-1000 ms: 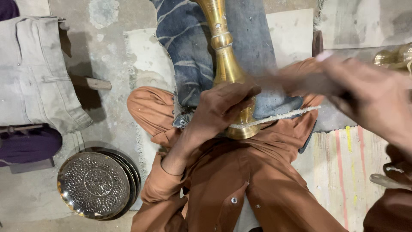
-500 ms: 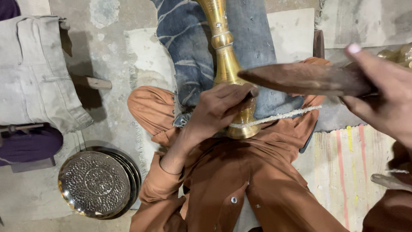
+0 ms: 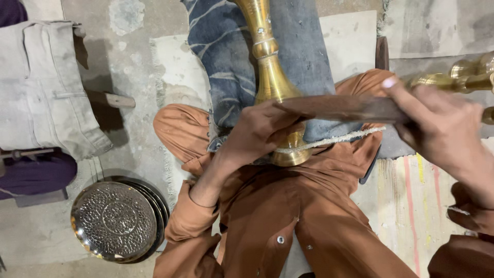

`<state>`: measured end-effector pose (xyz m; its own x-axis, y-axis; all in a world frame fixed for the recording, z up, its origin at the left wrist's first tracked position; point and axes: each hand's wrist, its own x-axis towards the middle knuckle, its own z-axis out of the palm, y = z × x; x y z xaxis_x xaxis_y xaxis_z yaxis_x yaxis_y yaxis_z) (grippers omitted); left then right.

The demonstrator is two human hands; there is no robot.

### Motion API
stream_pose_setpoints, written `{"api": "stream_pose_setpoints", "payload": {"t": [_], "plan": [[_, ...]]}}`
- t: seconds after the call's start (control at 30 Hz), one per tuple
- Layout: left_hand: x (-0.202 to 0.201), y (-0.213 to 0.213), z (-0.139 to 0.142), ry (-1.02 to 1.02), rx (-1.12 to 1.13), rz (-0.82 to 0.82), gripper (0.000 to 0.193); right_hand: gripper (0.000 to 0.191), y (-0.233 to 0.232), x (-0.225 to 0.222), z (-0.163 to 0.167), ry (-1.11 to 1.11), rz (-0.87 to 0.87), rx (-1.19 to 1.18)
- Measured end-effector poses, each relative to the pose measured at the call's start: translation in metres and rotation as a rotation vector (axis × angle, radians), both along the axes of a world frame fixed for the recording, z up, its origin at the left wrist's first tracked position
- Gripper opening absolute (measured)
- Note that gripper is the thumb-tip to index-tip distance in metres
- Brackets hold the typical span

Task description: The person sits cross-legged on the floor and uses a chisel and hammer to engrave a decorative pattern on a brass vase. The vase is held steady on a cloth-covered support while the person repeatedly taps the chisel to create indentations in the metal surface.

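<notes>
While the left hand (image 3: 257, 136) is pressing down near the foot of the brass vase (image 3: 270, 77), its grip is wrapping closed around the flared base, pinning it against the lap and the blue cloth (image 3: 221, 62) under it. The vase is lying along the twelve o'clock line, neck pointing away, foot at the centre. The right hand (image 3: 437, 128), coming in from three o'clock, is clenching its grip around one end of a dark flat stick (image 3: 339, 108), whose far end is reaching across to the vase just above the left hand.

To do this well, I judge the left hand should be keeping the foot from rolling, with fingers staying below the stick's path. The stick is best laid flat on the brass, not on its edge, so it is not marking the surface. The white cord (image 3: 334, 140) running under the foot towards three o'clock could be snagging the stick's end.

Stacked embossed metal plates (image 3: 114, 221) are sitting at eight o'clock, well apart; more brassware (image 3: 463, 74) is lying at two o'clock.
</notes>
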<state>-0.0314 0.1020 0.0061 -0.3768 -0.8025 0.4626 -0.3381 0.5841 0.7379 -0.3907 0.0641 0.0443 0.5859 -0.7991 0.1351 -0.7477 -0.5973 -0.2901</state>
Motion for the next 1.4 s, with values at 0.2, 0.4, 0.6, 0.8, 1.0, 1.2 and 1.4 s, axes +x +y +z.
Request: {"api": "stream_pose_setpoints", "payload": {"t": [0.2, 0.4, 0.6, 0.8, 1.0, 1.2, 1.4], "plan": [[0.007, 0.005, -0.003, 0.639, 0.391, 0.311, 0.033, 0.072, 0.005, -0.002, -0.017, -0.254, -0.096, 0.053], [0.026, 0.0, -0.024, 1.126, 0.47, 0.367, 0.034, 0.053, 0.027, 0.018, -0.044, -0.449, -0.322, 0.434], [0.012, -0.015, -0.055, 1.423, 0.552, 0.413, 0.037, 0.057, 0.054, 0.065, -0.075, -0.808, -0.256, 0.74], [0.004, -0.013, -0.054, 1.411, 0.573, 0.365, 0.034, 0.069, 0.053, 0.089, -0.07, -0.851, -0.228, 0.829], [-0.014, -0.03, -0.053, 1.433, 0.499, 0.324, 0.034, 0.071, 0.035, 0.095, -0.081, -0.839, -0.102, 0.815], [-0.019, -0.033, -0.065, 1.455, 0.415, 0.402, 0.036, 0.071, 0.043, 0.093, -0.071, -0.871, -0.154, 0.897], [-0.008, -0.04, -0.063, 1.384, 0.516, 0.435, 0.042, 0.078, 0.037, 0.087, -0.051, -0.724, -0.149, 0.915]]}}
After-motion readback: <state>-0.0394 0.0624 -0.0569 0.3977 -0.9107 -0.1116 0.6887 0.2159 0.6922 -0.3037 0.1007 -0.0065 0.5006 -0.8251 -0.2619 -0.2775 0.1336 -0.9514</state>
